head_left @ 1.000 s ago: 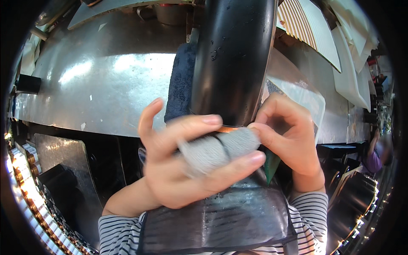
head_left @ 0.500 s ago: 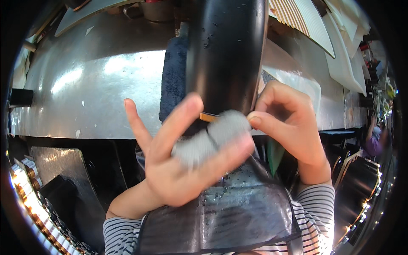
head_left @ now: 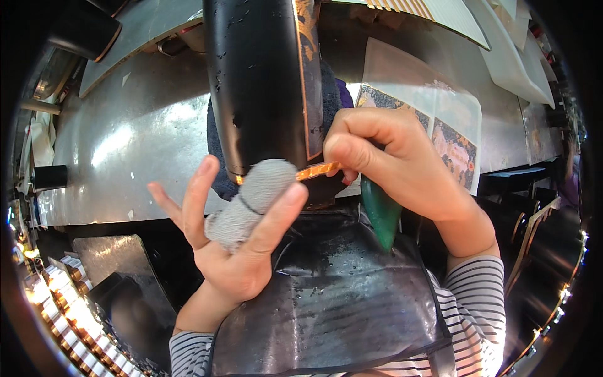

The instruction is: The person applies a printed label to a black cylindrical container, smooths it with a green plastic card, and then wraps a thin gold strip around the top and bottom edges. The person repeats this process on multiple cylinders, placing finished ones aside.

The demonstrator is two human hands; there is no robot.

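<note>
A glossy black cylinder [head_left: 254, 94] with water drops lies with its near end toward me, a gold-patterned panel [head_left: 308, 69] along its right side. My left hand [head_left: 235, 270] has its fingers spread around a grey rolled cloth bundle [head_left: 254, 201], bound with a dark band, at the cylinder's near rim. Between thumb and fingers, my right hand [head_left: 402, 160] pinches the end of a narrow gold strip [head_left: 317, 171], whose other end runs behind the bundle. Below that hand hangs a green pointed blade [head_left: 382, 217]; its upper part is hidden by the hand.
Under the cylinder lies a dark blue towel [head_left: 217, 151] on the metal table [head_left: 160, 163]. Patterned sheets in clear plastic [head_left: 455, 151] lie to the right. White ridged board [head_left: 449, 19] is at the far right. Another black cylinder [head_left: 85, 30] stands far left.
The cylinder appears further left and its gold panel now shows. My left hand and the grey bundle have shifted left and down; the gold strip now stretches to my right hand.
</note>
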